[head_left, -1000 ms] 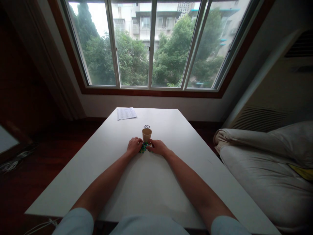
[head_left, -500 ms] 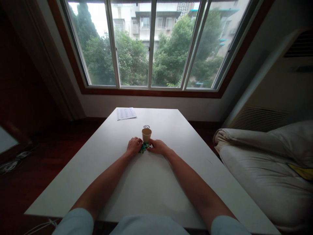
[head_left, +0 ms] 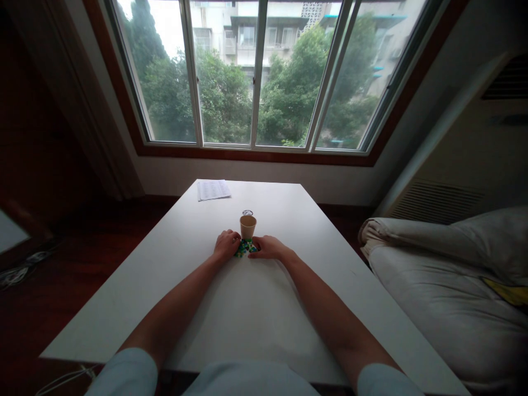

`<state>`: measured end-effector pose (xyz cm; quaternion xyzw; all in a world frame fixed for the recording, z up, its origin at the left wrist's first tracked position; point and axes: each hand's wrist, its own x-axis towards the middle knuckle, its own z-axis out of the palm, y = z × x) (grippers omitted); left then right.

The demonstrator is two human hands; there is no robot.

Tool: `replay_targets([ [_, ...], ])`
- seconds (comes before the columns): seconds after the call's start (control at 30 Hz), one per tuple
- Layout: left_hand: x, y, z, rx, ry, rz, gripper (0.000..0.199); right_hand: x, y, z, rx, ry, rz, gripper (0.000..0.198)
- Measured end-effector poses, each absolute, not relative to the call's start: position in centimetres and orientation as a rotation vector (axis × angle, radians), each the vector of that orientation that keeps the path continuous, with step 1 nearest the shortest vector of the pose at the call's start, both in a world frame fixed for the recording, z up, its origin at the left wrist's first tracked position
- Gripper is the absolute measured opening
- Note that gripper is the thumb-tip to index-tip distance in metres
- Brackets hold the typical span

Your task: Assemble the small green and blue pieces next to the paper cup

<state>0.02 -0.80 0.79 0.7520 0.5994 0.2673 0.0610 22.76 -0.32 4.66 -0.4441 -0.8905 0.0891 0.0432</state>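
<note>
A small heap of green, blue and white beads (head_left: 244, 250) lies on the white table, too small to make out singly. Right behind it stands a brown paper cup (head_left: 248, 227), upright, its mouth towards me. My left hand (head_left: 226, 244) rests at the left side of the heap, loosely curved, fingertips close to the beads and the cup's base. From the right, my right hand (head_left: 269, 247) reaches to the heap with thumb and fingers apart, some beads between them. A thin dark loop (head_left: 247, 212), perhaps a cord, lies behind the cup.
Printed sheets of paper (head_left: 214, 190) lie at the far left of the white table (head_left: 256, 308). To the right is a pale padded sofa (head_left: 421, 275). A wide window (head_left: 256, 77) is beyond the table, and cables (head_left: 25, 269) lie on the floor at left.
My right hand has shifted slightly at the heap, and the beads there look a little more spread out. The left hand and the cup stay in place.
</note>
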Motion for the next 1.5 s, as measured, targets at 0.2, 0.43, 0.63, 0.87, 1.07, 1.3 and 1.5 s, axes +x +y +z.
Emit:
replay_targets([
  [0.2, 0.1, -1.0, 1.1, 2.275, 1.833, 0.748, 0.024, 22.6, -0.3, 4.5, -1.476, -2.675, 0.171, 0.031],
  [0.43, 0.0, -0.9, 1.0, 2.291, 1.82, 0.758, 0.025, 23.2, 0.1, 3.3, -1.351, -2.524, 0.128, 0.021],
  [0.63, -0.2, -0.6, 0.5, 2.29, 1.8, 0.78, 0.023, 23.1, -0.1, 2.9, -1.088, -2.429, 0.098, 0.032],
  [0.87, -0.7, 0.1, 0.3, 2.267, 1.743, 0.823, 0.022, 22.1, -0.8, 3.3, -0.975, -2.454, 0.068, 0.043],
  [1.07, -2.3, 0.9, 0.6, 2.292, 1.468, 0.768, 0.028, 23.0, -0.1, 2.8, -1.002, -2.442, 0.15, 0.044],
  [1.3, -3.1, 0.1, 2.1, 2.444, 1.31, 0.565, 0.057, 25.8, 1.3, 3.2, -1.275, -2.329, 0.421, 0.045],
  [1.5, -2.3, -1.0, 2.7, 2.51, 1.401, 0.481, 0.066, 26.7, 1.7, 4.4, -1.453, -2.454, 0.722, 0.06],
])
